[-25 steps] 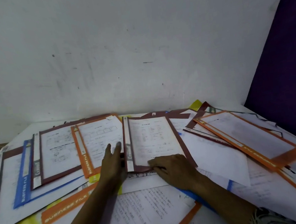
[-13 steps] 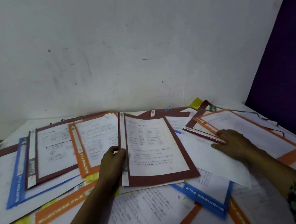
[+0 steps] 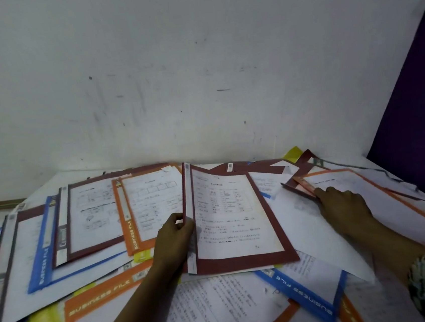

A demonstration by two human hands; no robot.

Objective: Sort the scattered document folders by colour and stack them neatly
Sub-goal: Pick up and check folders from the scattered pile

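Note:
Several document folders in maroon, orange, blue and yellow lie scattered and overlapping on a white table (image 3: 51, 181). My left hand (image 3: 173, 239) grips the spine edge of a maroon folder (image 3: 243, 261) at the centre, its far end raised off the pile. My right hand (image 3: 342, 205) lies on the papers to the right, its fingertips at the lifted near corner of another maroon folder (image 3: 294, 187) that is tucked under an orange folder (image 3: 383, 195). Whether the fingers pinch that corner is unclear.
Left of centre lie an orange folder (image 3: 130, 222), a maroon folder (image 3: 64, 236) and a blue folder (image 3: 42, 260). Nearer me are an orange folder (image 3: 100, 297) and a blue folder (image 3: 307, 300). A white wall (image 3: 170, 73) stands behind; a purple panel (image 3: 417, 100) rises at right.
My left hand has gone from lying flat to gripping the central maroon folder's spine and lifting it. My right hand left that folder and moved right to the second maroon folder's corner.

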